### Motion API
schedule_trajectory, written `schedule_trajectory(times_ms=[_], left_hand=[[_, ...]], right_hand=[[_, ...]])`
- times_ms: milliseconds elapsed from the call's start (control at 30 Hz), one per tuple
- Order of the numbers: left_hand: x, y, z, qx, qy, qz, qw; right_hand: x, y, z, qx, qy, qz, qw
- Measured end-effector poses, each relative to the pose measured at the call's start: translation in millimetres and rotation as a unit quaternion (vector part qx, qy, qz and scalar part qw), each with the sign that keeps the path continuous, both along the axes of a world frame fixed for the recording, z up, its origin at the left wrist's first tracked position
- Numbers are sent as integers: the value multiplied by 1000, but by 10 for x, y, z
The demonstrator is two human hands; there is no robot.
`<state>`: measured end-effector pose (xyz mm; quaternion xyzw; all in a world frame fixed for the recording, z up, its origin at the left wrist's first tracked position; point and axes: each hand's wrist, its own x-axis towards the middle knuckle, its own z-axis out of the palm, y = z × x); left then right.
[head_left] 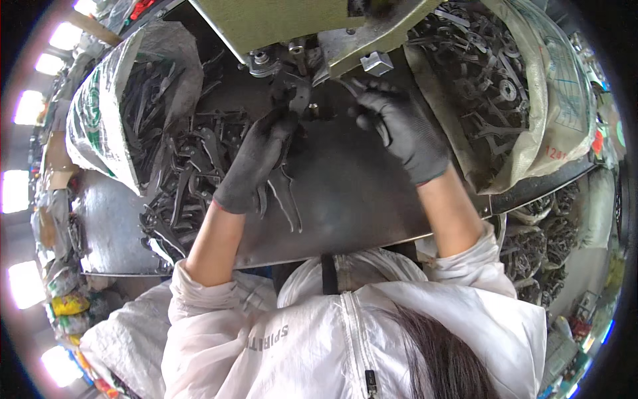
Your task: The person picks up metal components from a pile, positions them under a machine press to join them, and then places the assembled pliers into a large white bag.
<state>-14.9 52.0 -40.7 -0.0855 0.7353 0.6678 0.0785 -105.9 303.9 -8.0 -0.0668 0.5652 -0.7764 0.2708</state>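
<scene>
My left hand (259,159), in a dark grey glove, is closed around a plier-like metal piece. Its curved head (301,98) sticks up past my fingers beneath the machine, and its two long handles (286,198) hang below my palm. To the right, my gloved right hand (409,130) has its fingers curled around a slim grey metal part (384,133), partly hidden by the glove. A small bolt-like pin (314,108) stands on the work surface between my hands.
An olive-green machine (286,30) overhangs the dark metal table (345,199). Loose metal parts (193,166) lie heaped at left, spilling from a white woven sack (96,120). Another open sack (558,113) at right holds metal parts. A small metal block (377,63) sits on the machine's edge.
</scene>
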Motion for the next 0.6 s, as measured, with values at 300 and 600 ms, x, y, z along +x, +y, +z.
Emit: schedule_trajectory(times_ms=[300, 600], left_hand=[[-182, 11, 174, 1, 77, -47, 996], [-299, -295, -516, -144, 117, -112, 976]], right_hand=[[81, -391, -321, 90, 111, 14, 990], [50, -483, -470, 200, 117, 64, 971]])
